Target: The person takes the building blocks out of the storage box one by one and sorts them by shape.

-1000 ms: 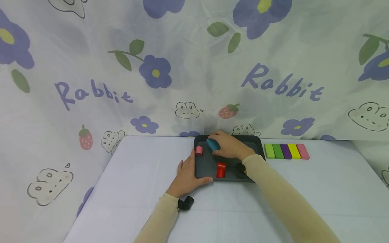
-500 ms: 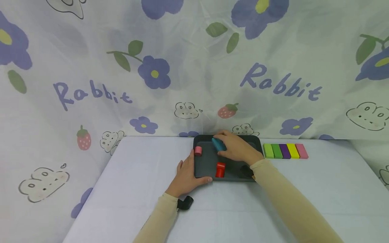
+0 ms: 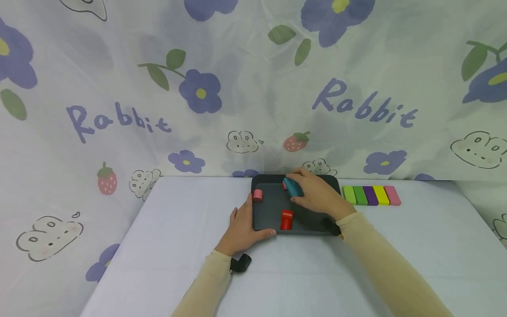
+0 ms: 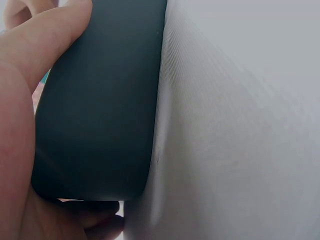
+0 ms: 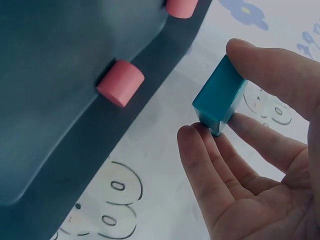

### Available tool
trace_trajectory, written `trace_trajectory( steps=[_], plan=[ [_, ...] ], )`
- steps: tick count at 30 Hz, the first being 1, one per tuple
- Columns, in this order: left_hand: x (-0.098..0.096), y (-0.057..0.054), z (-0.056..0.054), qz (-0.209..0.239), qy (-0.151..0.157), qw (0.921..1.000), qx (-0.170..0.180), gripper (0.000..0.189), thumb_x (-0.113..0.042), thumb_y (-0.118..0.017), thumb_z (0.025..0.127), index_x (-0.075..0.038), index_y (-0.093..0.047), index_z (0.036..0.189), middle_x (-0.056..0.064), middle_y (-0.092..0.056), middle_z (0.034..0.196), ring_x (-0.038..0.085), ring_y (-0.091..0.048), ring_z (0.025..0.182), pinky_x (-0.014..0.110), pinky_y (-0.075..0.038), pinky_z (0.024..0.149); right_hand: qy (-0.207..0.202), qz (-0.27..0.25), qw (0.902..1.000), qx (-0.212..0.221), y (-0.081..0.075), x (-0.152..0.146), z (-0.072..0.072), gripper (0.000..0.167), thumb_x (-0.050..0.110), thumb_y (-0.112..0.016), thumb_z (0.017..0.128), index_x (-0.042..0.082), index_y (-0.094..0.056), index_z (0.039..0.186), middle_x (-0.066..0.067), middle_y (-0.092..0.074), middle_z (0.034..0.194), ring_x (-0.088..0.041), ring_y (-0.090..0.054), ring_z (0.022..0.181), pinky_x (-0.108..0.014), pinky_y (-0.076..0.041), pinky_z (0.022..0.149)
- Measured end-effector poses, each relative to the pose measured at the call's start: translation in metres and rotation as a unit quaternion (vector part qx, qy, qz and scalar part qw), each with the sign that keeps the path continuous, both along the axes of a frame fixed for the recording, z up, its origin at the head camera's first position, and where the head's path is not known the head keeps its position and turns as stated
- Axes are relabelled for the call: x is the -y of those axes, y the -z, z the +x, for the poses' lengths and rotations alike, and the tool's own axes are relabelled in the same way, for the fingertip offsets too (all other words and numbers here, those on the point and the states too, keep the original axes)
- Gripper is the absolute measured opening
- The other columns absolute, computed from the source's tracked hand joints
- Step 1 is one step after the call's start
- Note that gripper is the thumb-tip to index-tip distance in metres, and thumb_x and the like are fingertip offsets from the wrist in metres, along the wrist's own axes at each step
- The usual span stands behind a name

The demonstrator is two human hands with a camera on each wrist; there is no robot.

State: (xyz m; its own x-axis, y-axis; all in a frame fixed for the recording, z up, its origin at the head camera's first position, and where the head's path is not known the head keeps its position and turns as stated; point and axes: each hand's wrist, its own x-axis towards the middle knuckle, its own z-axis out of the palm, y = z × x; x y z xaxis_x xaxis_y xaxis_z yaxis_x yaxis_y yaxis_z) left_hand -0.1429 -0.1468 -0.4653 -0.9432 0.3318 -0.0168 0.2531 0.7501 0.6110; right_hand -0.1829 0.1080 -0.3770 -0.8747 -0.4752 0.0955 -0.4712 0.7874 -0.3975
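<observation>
My right hand [image 3: 317, 191] pinches a teal rectangular block [image 3: 293, 187] over the back of a dark grey tray [image 3: 273, 216]. In the right wrist view the thumb is on one side of the block and fingertips are on the other. My left hand [image 3: 237, 231] braces the tray's near left corner, its thumb along the front wall and its fingers by the left side. One pink cylinder [image 3: 258, 195] sits near the tray's left side; another pink cylinder [image 5: 121, 83] is partly hidden behind the block in the head view. Red cylindrical pieces [image 3: 287, 219] lie near the front rim.
Right of the tray, a row of coloured blocks [image 3: 371, 195] in light green, green, purple, yellow and pink lies on the white table [image 3: 174, 229]. A printed curtain [image 3: 253, 88] hangs right behind the tray. A black wrist device [image 3: 241, 263] shows beside the left sleeve.
My right hand has moved rightward over the tray with the teal block, uncovering part of a pink cylinder at the back. My left hand stays at the tray corner.
</observation>
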Motion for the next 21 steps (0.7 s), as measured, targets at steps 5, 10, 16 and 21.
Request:
trace_trajectory(
  steps=[5, 10, 16, 21],
  plan=[
    [0.0, 0.003, 0.0, -0.002, -0.001, 1.0, 0.0, 0.128, -0.07, -0.072, 0.077, -0.005, -0.001, 0.161, 0.014, -0.023, 0.165, 0.03, -0.026, 0.15, 0.06, -0.005, 0.12, 0.008, -0.009, 0.9997, -0.022, 0.005, -0.011, 0.005, 0.068, 0.021, -0.081, 0.086, 0.002, -0.051, 0.145, -0.018, -0.048, 0.143, -0.031, -0.058, 0.11, -0.048, -0.053, 0.094],
    [0.001, 0.004, 0.0, -0.002, -0.003, 1.0, -0.004, 0.128, -0.071, -0.072, 0.077, -0.005, -0.002, 0.161, 0.014, -0.023, 0.165, 0.03, -0.026, 0.149, 0.06, -0.005, 0.12, 0.013, -0.016, 0.9987, -0.047, 0.011, -0.025, 0.008, 0.069, 0.02, -0.082, 0.085, 0.002, -0.051, 0.145, -0.019, -0.048, 0.142, -0.033, -0.057, 0.11, -0.051, -0.054, 0.094],
    [0.001, 0.005, 0.0, 0.003, -0.002, 1.0, -0.006, 0.128, -0.071, -0.072, 0.077, -0.005, -0.003, 0.161, 0.013, -0.024, 0.165, 0.03, -0.027, 0.149, 0.061, -0.005, 0.12, 0.016, -0.033, 0.9975, -0.06, 0.012, -0.036, 0.013, 0.071, 0.02, -0.082, 0.085, 0.002, -0.05, 0.146, -0.02, -0.045, 0.144, -0.036, -0.056, 0.109, -0.052, -0.054, 0.092],
    [0.0, 0.005, 0.0, 0.002, 0.001, 1.0, -0.004, 0.128, -0.07, -0.072, 0.077, -0.005, -0.002, 0.161, 0.013, -0.024, 0.165, 0.03, -0.027, 0.149, 0.061, -0.004, 0.12, 0.033, -0.031, 0.9977, -0.051, 0.012, -0.045, 0.017, 0.071, 0.021, -0.08, 0.087, 0.003, -0.048, 0.147, -0.022, -0.044, 0.144, -0.037, -0.058, 0.107, -0.053, -0.055, 0.09]
  ],
)
